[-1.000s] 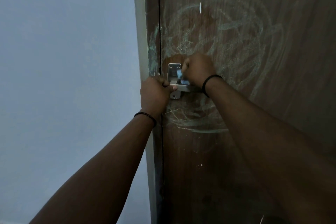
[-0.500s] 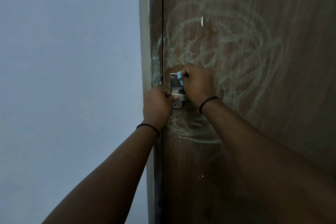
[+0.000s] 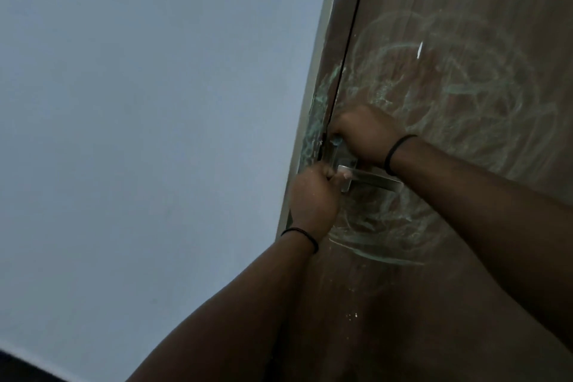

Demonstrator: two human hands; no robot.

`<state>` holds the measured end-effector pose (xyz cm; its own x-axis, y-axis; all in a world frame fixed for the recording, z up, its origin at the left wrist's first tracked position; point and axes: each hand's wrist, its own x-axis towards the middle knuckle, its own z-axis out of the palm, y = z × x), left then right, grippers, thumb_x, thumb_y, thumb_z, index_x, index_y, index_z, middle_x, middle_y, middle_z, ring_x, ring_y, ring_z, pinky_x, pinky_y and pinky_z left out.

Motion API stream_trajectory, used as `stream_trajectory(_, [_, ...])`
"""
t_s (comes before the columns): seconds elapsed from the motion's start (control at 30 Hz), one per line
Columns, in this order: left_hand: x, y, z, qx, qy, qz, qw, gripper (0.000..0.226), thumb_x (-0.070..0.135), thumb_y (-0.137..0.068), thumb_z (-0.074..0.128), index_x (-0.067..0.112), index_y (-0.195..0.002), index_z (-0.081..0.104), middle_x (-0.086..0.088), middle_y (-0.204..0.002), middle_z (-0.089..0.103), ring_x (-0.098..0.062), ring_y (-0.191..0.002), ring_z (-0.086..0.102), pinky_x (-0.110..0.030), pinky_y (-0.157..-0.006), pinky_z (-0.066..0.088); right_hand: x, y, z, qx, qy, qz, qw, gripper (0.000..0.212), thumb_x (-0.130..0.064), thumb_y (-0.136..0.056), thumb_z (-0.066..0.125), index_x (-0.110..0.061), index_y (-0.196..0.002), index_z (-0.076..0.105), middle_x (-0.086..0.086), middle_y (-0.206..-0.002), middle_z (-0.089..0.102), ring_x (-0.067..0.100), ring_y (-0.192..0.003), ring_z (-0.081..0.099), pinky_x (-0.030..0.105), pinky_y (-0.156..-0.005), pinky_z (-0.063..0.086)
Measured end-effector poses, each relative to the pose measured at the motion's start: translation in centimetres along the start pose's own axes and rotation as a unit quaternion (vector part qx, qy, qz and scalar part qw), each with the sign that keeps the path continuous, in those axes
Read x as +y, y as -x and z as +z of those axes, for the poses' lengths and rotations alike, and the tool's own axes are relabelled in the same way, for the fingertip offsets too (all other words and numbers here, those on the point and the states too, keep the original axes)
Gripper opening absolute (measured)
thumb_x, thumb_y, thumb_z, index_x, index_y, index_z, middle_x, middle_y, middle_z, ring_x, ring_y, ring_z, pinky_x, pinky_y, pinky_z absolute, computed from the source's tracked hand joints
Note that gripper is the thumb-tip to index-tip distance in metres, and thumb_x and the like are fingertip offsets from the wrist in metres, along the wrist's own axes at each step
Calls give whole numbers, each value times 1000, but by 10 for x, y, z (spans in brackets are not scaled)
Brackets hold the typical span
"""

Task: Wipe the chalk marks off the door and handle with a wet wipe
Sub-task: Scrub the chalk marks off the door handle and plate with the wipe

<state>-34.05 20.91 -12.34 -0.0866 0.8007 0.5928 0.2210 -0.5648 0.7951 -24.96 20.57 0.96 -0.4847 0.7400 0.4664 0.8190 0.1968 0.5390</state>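
The left hand (image 3: 313, 195) is curled round the near end of the metal handle (image 3: 369, 178). Just above it, the right hand (image 3: 366, 133) bunches the wet wipe (image 3: 336, 142) against the handle's plate. Chalk marks (image 3: 449, 87) swirl across the door (image 3: 465, 288) above and below both hands. If the left grip bears down, the handle may turn and the door may swing. The small wad could also smear chalk rather than lift it.

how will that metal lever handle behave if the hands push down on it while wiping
The silver metal lever handle looks rigid, so it probably won't flex. Being a lever on a plate, it will likely pivot downward under pressure, which may be why the left hand grips its end. Its smooth metal may feel slippery under the blue wet wipe.
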Motion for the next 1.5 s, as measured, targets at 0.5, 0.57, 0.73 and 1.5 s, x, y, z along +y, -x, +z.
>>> stream_trajectory(0.5, [-71,59,24,-72,-1,-18,997,17,35,-90,61,22,-87,72,6,-79,72,-5,-67,65,-23,-61,53,-19,-12,-3,-126,44,-63,989,28,2,-73,60,-18,-89,73,9,-94,68,31,-86,63,33,-67,48])
stream_trajectory(0.57, [-76,64,22,-79,-32,-15,996,18,33,-90,60,20,-80,69,4,-75,70,-8,-65,64,-26,-60,53,-22,-10,-2,-122,69,-90,986,30,2,-72,62,-21,-89,74,5,-94,68,28,-87,63,32,-66,48])
stream_trajectory(0.73, [-82,66,7,-94,-55,-10,994,39,36,-84,42,8,-89,69,-9,-84,72,-26,-78,69,-38,-74,57,-6,-11,-5,-95,39,-82,991,30,6,-72,62,-15,-89,76,8,-98,69,30,-95,63,39,-77,52])
stream_trajectory(1.5, [-92,68,-9,-118,-110,31,986,49,34,-98,49,25,-146,43,-4,-100,71,-20,-87,69,-35,-78,58,6,64,40,177,-147,19,973,13,3,-77,73,-3,-88,75,16,-91,71,35,-80,64,40,-71,53])
